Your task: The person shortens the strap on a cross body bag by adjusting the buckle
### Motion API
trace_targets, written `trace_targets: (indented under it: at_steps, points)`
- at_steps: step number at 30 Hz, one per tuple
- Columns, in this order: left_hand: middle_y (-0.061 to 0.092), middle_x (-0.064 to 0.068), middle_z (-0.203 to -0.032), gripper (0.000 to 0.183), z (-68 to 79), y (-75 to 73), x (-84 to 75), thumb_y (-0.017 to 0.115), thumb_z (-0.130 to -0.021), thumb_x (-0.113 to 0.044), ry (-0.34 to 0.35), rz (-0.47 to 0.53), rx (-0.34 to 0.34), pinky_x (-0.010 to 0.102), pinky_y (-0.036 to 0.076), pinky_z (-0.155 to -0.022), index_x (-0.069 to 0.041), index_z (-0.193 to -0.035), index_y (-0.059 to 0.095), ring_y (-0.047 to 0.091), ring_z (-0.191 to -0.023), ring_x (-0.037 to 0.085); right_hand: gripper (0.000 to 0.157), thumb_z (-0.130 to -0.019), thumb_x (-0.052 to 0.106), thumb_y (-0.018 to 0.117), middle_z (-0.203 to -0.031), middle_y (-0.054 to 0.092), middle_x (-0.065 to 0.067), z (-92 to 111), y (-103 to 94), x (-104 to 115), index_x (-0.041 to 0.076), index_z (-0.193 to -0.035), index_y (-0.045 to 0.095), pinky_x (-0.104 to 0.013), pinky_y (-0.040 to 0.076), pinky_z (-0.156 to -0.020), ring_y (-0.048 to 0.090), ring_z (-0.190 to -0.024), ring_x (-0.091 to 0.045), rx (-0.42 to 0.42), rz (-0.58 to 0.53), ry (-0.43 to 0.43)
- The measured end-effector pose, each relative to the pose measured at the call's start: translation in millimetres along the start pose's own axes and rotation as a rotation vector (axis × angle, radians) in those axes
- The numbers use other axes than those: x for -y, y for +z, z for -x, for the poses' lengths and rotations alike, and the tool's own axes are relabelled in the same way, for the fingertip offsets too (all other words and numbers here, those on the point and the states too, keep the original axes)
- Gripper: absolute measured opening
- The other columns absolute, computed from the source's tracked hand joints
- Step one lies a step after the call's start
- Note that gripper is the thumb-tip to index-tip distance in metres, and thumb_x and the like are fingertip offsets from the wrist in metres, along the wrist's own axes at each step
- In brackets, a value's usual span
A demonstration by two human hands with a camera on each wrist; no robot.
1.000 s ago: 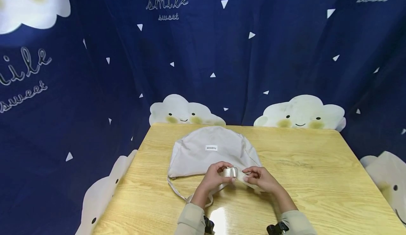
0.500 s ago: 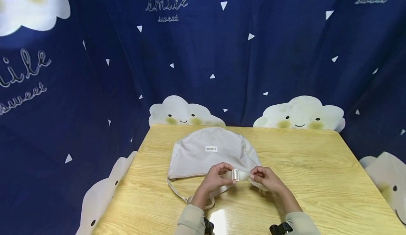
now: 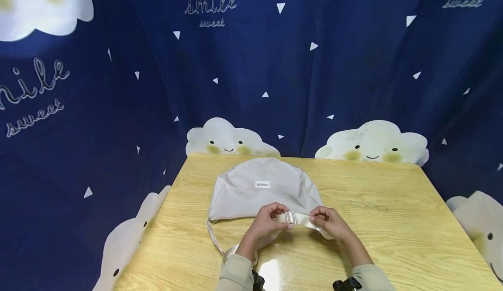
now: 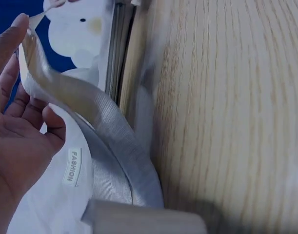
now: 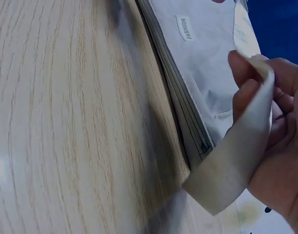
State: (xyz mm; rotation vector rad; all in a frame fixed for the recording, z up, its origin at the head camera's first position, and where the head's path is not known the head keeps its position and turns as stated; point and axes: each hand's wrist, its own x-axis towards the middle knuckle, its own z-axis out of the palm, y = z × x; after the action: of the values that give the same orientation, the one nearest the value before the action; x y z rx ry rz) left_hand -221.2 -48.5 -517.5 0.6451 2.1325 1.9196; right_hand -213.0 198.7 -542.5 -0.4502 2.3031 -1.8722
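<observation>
A pale, rounded handbag [image 3: 239, 195] with a small FASHION label [image 3: 262, 184] lies flat on the table, its zipper [image 5: 180, 92] along the near edge. Above that edge, a cream webbing strap [image 3: 301, 219] with a metal slide buckle [image 3: 291, 217] stretches between both hands. My left hand [image 3: 265, 222] pinches the strap just left of the buckle, between thumb and fingers. To the right of it, my right hand [image 3: 328, 222] pinches the same strap; a flat length hangs down past that palm in the right wrist view. More strap [image 4: 114, 122] loops below the left hand.
The wooden table [image 3: 393, 208] carries the bag near its middle. Behind it hangs a dark blue curtain [image 3: 251, 64] with white clouds. A loose strap loop with another metal fitting [image 3: 225, 258] lies by the left forearm. Black wrist cameras [image 3: 346, 284] sit at the sleeves.
My right hand has shifted slightly right, and more strap shows between the hands. The buckle has turned to face up more. The loose loop by the left forearm has moved a little left.
</observation>
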Motion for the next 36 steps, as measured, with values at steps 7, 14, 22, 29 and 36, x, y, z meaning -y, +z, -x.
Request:
trace_targets:
  at_steps: [7,14,22,29,36]
  points:
    - [0.063,0.018,-0.092,0.038,0.0,0.1,0.1,0.079,-0.068,0.005,-0.037,0.051,-0.01,0.024,0.046,-0.064,0.001,-0.103,0.065,0.056,-0.079,0.031,0.013,-0.086,-0.003,0.058,-0.066,0.058,-0.001,-3.4,0.7,-6.3,-0.014,-0.093,0.058,-0.032,0.049,-0.052,0.054,-0.055,-0.016,0.0,-0.074,-0.006]
    - [0.061,0.024,-0.094,0.038,2.2,-2.4,1.2,0.078,-0.071,0.001,-0.005,0.039,0.009,0.027,0.043,-0.067,0.002,-0.105,0.063,0.049,-0.087,0.053,0.015,-0.087,-0.004,0.057,-0.066,0.059,-0.001,-6.6,10.1,-6.5,-0.018,-0.093,0.056,-0.03,0.047,-0.049,0.052,-0.053,-0.013,0.021,-0.162,-0.042]
    - [0.064,0.018,-0.093,0.036,2.9,0.5,2.7,0.077,-0.071,0.004,0.025,0.034,0.042,0.027,0.048,-0.067,0.002,-0.104,0.065,0.054,-0.083,0.048,0.015,-0.088,-0.005,0.054,-0.07,0.061,-0.001,-11.9,21.4,-2.8,-0.019,-0.095,0.055,-0.029,0.048,-0.051,0.054,-0.056,-0.012,0.062,-0.187,-0.063]
    - [0.065,0.016,-0.091,0.032,4.2,-1.3,2.3,0.077,-0.073,0.001,0.033,-0.006,0.04,0.029,0.049,-0.068,0.001,-0.103,0.065,0.059,-0.081,0.035,0.017,-0.087,-0.003,0.057,-0.076,0.065,-0.005,-11.2,23.6,1.5,-0.016,-0.098,0.058,-0.025,0.048,-0.057,0.057,-0.064,-0.009,0.065,-0.118,-0.049]
    - [0.065,0.013,-0.09,0.034,3.3,-5.8,-0.4,0.077,-0.072,0.002,0.012,0.002,0.02,0.025,0.046,-0.067,0.001,-0.104,0.065,0.058,-0.078,0.029,0.024,-0.089,0.003,0.06,-0.086,0.066,-0.013,-4.8,8.2,-3.3,-0.014,-0.105,0.057,-0.024,0.049,-0.064,0.061,-0.075,-0.012,0.131,-0.061,0.015]
